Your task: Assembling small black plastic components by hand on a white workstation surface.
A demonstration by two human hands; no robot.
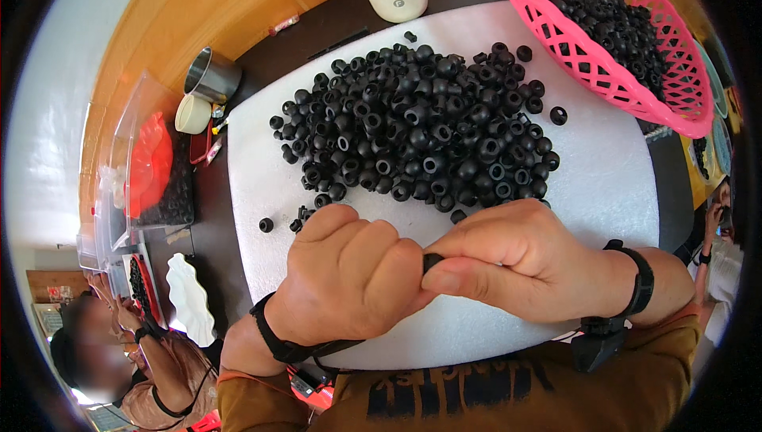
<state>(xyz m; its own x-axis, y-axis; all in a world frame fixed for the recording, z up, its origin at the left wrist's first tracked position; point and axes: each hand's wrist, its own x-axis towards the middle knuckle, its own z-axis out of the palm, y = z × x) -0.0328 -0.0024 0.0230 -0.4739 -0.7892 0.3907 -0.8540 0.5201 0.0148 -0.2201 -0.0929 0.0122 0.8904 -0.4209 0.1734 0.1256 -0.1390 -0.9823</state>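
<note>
Just in front of my body, my left hand [349,273] is curled into a fist, knuckles up. Its fingers hide what lies inside. My right hand [516,261] meets it, thumb and forefinger pinching a small black plastic piece [431,261] at the left fist's edge. Most of that piece is covered by fingers. Beyond both hands spreads a heap of black, hollow, ball-shaped plastic parts [421,122] on a white foam sheet [611,186]. One loose ball part [266,225] lies left of the heap, near small black bits [302,216].
A pink lattice basket [583,63] full of black parts stands far right. Along the left are a metal cup [212,75], a cream cup [193,114], a clear bin [131,162] with a red bag, and a white wavy tray [190,298]. Another person [159,376] sits lower left.
</note>
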